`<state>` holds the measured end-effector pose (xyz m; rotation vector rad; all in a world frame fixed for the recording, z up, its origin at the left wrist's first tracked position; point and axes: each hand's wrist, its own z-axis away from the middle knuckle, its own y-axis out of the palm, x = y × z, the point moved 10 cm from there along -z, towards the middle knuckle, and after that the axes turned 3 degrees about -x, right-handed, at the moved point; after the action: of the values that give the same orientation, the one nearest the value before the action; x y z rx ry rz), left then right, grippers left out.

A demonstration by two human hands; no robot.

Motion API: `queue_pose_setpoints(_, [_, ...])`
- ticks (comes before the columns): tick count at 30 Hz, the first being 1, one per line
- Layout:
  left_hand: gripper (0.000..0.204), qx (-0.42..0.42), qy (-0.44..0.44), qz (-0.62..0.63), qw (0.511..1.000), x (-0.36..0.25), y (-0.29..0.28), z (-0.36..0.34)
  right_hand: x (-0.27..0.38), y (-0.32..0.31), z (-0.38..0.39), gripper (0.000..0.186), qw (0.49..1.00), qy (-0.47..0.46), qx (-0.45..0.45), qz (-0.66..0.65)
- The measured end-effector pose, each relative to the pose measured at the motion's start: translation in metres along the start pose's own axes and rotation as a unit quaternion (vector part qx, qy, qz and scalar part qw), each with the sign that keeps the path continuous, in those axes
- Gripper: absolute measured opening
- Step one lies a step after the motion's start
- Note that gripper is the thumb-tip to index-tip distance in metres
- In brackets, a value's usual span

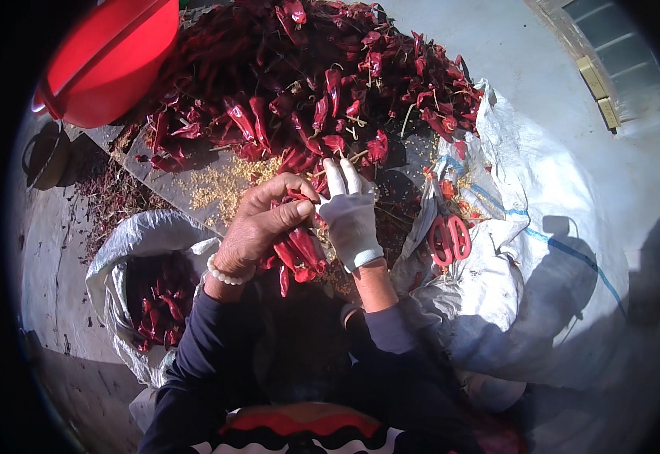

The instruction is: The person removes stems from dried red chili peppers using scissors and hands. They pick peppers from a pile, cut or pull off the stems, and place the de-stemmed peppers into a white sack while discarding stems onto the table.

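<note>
My left hand, bare with a pale bead bracelet at the wrist, is closed around several dried red chili peppers. Their pods hang below its fingers and thumb. Close against its fingertips is my right hand in a white glove. Two of the gloved fingers stretch forward and apart; its thumb side meets the left fingertips, where contact is partly hidden. Beyond both hands rises a large heap of dried red chilies, with loose yellow seeds scattered at its near edge.
At the far left stands a red plastic basin, with a round brown container below it. An open white woven sack holding chilies is at left. Red-handled scissors lie on a large white woven sack at right.
</note>
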<state>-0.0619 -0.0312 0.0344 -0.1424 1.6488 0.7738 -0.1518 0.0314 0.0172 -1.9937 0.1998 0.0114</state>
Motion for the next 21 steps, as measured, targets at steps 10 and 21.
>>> queue_pose_setpoints(10, [0.008,-0.017,-0.078,0.042,0.996,0.025,0.018,0.004,-0.174,-0.043,0.09,0.019,0.723,0.417,-0.326,-0.444])
queue_pose_setpoints(21, [0.012,0.021,-0.114,0.013,0.993,0.056,0.06,0.0,-0.132,-0.055,0.069,0.019,0.501,0.38,-0.308,-0.714])
